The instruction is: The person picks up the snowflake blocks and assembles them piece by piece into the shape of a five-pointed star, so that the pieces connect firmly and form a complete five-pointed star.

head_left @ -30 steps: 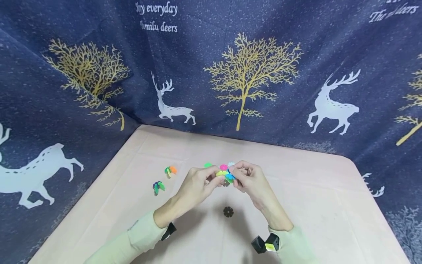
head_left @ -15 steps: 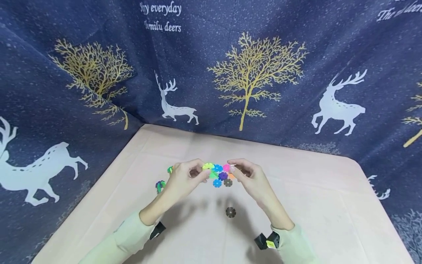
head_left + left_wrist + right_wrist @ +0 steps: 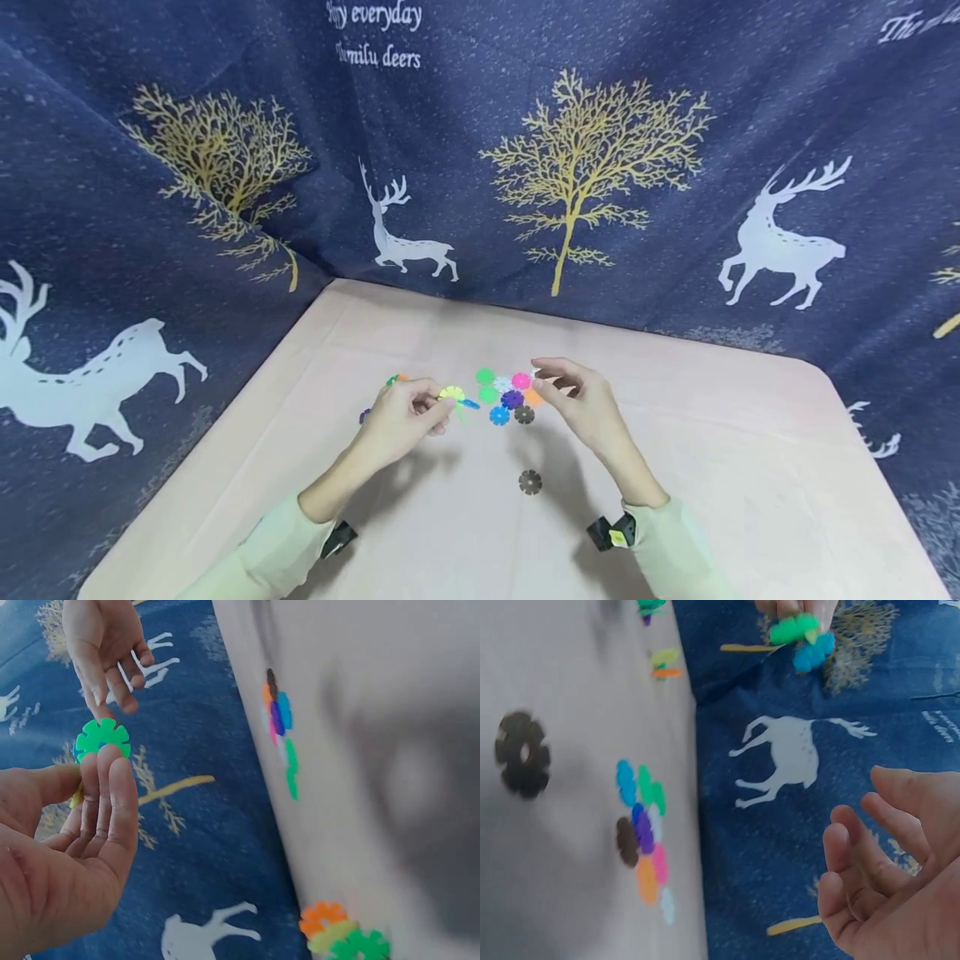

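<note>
My left hand (image 3: 401,417) pinches a small cluster of joined snowflake discs above the table, with a yellow disc (image 3: 452,393), a green disc (image 3: 105,737) and a blue disc (image 3: 814,652) showing. My right hand (image 3: 581,402) hangs in the air with its fingers loosely bent and nothing between them. Beside it, flat on the table, lies a group of loose discs: green, pink, orange, white, a purple one (image 3: 512,399), a blue one (image 3: 499,415) and a brown one (image 3: 524,414). Nearer the front edge a single brown disc (image 3: 530,482) lies apart.
Behind my left hand are two joined disc clusters, one with an orange disc (image 3: 324,916), the other showing purple (image 3: 364,415). A pale cloth covers the table (image 3: 712,467). Dark blue fabric (image 3: 465,125) with deer and trees hangs along the back and left.
The hands have drawn apart. My left hand has moved left with the joined yellow, green and blue discs, while my right hand has come away empty, leaving the loose group uncovered.
</note>
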The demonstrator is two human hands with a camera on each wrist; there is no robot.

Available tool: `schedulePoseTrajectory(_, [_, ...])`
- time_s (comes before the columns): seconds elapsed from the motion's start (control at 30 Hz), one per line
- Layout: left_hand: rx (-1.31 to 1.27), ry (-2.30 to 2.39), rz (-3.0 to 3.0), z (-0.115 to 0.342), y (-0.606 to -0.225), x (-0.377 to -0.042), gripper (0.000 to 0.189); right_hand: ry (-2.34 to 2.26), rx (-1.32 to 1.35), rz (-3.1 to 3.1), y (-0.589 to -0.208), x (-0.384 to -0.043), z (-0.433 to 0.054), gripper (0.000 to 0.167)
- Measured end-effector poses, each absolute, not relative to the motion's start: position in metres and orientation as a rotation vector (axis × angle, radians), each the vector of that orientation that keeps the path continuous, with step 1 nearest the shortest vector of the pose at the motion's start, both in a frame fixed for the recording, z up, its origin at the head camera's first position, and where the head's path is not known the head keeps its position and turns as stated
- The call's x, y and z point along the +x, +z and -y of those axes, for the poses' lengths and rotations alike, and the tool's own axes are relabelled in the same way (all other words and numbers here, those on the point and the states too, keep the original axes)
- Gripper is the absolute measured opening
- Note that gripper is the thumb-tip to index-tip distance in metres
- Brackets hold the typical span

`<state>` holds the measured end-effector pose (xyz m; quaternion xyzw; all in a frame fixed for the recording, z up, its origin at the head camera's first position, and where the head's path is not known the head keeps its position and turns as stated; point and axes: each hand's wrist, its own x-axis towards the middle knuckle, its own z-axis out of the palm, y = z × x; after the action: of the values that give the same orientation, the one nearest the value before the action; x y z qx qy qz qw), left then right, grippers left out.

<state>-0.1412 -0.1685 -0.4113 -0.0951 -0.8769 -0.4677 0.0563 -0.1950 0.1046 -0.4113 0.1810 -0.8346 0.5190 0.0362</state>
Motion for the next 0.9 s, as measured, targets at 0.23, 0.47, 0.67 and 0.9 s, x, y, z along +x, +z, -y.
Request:
schedulePoseTrajectory(0.23, [-0.171,-1.471,2.719,0.194,-0.43,-0.136,0.012,1.442,0.531,2.658,-0.43,-0.213,-0.109,0.031])
schedulePoseTrajectory(0.47, [-0.057,-1.573,2.714,0.226,-0.445,-0.13,0.019,1.341,0.459,2.808,-0.446,-0.228,-0.11,0.033])
schedulePoseTrajectory(0.67, [0.017,-1.507,2.818,0.247,-0.452,-0.125,0.021,1.237,0.385,2.881,-0.457,-0.239,-0.11,0.031])
schedulePoseTrajectory(0.9, [0.07,-1.512,2.912,0.268,-0.462,-0.119,0.021,1.174,0.341,3.001,-0.468,-0.25,-0.107,0.031])
